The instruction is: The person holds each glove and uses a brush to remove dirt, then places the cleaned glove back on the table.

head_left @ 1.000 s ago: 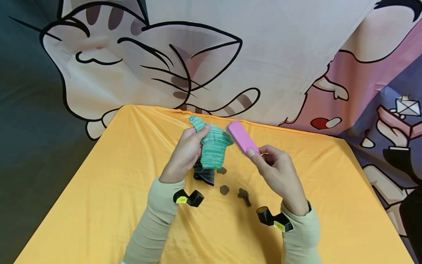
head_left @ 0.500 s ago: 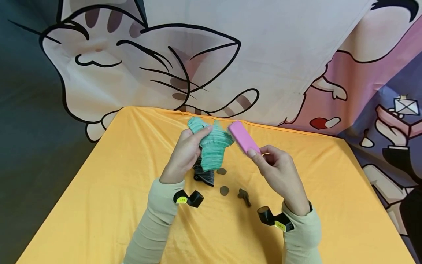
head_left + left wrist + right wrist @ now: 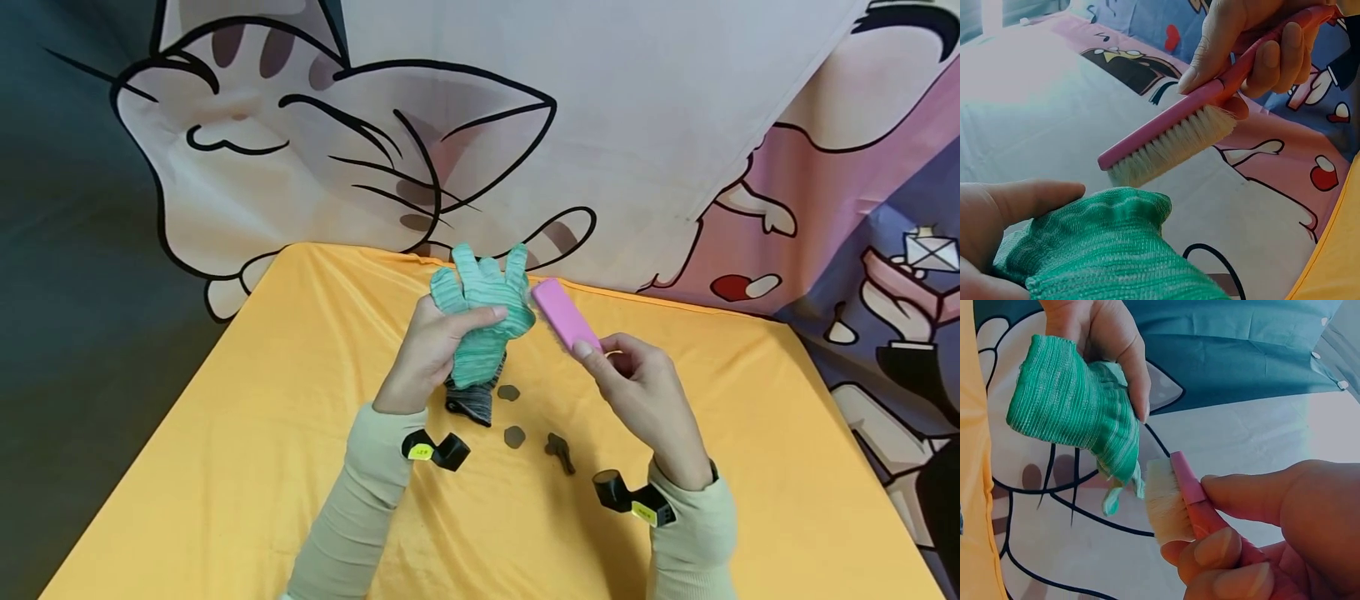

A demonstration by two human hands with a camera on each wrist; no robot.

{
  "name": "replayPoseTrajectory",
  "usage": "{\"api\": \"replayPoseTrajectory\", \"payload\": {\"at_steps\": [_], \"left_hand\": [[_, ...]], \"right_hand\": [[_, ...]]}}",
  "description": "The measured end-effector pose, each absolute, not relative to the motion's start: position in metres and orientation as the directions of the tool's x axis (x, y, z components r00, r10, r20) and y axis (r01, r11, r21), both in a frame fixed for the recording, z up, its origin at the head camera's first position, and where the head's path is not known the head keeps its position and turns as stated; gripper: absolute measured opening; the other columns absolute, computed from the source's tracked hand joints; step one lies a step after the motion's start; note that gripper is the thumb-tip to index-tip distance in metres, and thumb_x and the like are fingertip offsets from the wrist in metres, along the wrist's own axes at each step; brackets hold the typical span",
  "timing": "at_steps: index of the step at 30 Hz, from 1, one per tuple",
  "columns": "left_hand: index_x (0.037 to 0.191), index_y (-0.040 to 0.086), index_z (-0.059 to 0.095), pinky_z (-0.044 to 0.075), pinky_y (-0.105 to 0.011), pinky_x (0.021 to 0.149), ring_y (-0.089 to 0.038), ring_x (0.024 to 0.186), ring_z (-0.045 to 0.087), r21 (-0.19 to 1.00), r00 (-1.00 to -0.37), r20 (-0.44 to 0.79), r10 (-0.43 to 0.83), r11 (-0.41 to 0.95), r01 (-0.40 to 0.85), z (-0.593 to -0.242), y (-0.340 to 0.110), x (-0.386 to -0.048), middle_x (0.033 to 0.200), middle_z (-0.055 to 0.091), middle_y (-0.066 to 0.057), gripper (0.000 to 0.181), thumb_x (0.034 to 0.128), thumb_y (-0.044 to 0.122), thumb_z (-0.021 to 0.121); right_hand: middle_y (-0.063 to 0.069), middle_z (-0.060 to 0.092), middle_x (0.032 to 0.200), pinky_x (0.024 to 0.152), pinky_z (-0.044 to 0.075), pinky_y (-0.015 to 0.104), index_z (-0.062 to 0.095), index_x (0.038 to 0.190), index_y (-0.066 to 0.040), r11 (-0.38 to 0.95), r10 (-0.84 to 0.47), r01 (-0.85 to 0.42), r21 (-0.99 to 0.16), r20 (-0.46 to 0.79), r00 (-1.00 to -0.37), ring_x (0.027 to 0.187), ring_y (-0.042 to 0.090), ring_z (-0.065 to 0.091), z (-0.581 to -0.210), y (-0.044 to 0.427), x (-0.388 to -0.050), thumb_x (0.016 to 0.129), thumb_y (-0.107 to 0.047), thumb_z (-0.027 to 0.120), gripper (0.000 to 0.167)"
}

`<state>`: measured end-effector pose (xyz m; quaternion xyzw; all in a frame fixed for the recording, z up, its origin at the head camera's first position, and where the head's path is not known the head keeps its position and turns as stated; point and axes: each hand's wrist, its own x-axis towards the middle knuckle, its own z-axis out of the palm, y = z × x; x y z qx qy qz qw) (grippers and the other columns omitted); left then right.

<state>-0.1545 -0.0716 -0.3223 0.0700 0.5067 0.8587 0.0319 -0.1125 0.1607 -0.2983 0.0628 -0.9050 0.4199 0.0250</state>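
My left hand (image 3: pixel 420 358) grips a green striped knitted glove (image 3: pixel 478 354) above the table, thumb across its front. In the head view the glove's limp fingers point up and away. My right hand (image 3: pixel 652 396) holds a pink brush (image 3: pixel 564 315) by its handle, which the hand partly hides in that view. Pale bristles (image 3: pixel 1175 145) face the glove in the left wrist view, just above its upper edge. From the right wrist, the brush head (image 3: pixel 1188 478) appears close beside the glove (image 3: pixel 1075 403); whether they touch, I cannot tell.
A dark grey striped knitted piece (image 3: pixel 470 404) lies on the yellow tablecloth (image 3: pixel 247 433), partly behind the glove. Near it are two flat dark round pieces (image 3: pixel 514 437) and a small dark lumpy piece (image 3: pixel 558 452). A cartoon cat backdrop (image 3: pixel 637 125) hangs behind the table.
The glove's fingers have come upright and spread into view, where they were folded back before. My left thumb lies further across the glove. The brush stays close to the glove's right side.
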Motion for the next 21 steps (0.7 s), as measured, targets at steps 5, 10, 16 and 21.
{"api": "replayPoseTrajectory", "payload": {"at_steps": [5,10,16,21], "left_hand": [[0.124,0.002,0.052,0.05,-0.035,0.085,-0.022,0.102,0.06,0.876,-0.993,0.064,0.098,-0.483,0.008,-0.323,-0.073,-0.155,0.114,0.061,-0.014,0.045,0.0807,-0.004,0.065],[0.129,0.006,0.047,0.048,-0.033,0.088,-0.021,0.108,0.056,0.887,-0.992,0.013,0.128,-0.459,-0.048,-0.322,-0.077,-0.155,0.123,0.055,-0.012,0.043,0.0878,0.0,0.057],[0.131,0.008,0.045,0.048,-0.033,0.088,-0.022,0.11,0.054,0.9,-0.981,-0.016,0.194,-0.425,-0.099,-0.324,-0.085,-0.154,0.126,0.053,-0.012,0.04,0.0924,0.005,0.052],[0.14,0.011,0.033,0.042,-0.034,0.096,-0.022,0.121,0.045,0.896,-0.981,-0.015,0.192,-0.433,-0.098,-0.328,-0.093,-0.157,0.135,0.044,-0.009,0.047,0.0954,0.005,0.045]], "right_hand": [[0.004,0.051,0.059,0.041,0.033,0.026,0.064,0.088,-0.015,0.644,-0.092,-0.14,-0.752,0.105,-0.99,0.05,0.014,0.043,-0.299,0.162,-0.113,0.085,-0.052,0.057,0.039],[0.004,0.05,0.058,0.04,0.033,0.027,0.064,0.087,-0.014,0.645,-0.086,-0.141,-0.751,0.112,-0.99,0.049,0.014,0.042,-0.299,0.163,-0.113,0.085,-0.053,0.057,0.039],[0.004,0.05,0.057,0.039,0.032,0.027,0.064,0.086,-0.015,0.639,-0.074,-0.131,-0.758,0.109,-0.991,0.048,0.013,0.042,-0.299,0.165,-0.115,0.084,-0.054,0.057,0.039],[0.004,0.053,0.061,0.042,0.034,0.026,0.064,0.089,-0.015,0.642,-0.071,-0.121,-0.757,0.098,-0.993,0.051,0.013,0.044,-0.3,0.167,-0.118,0.081,-0.053,0.061,0.039]]}}
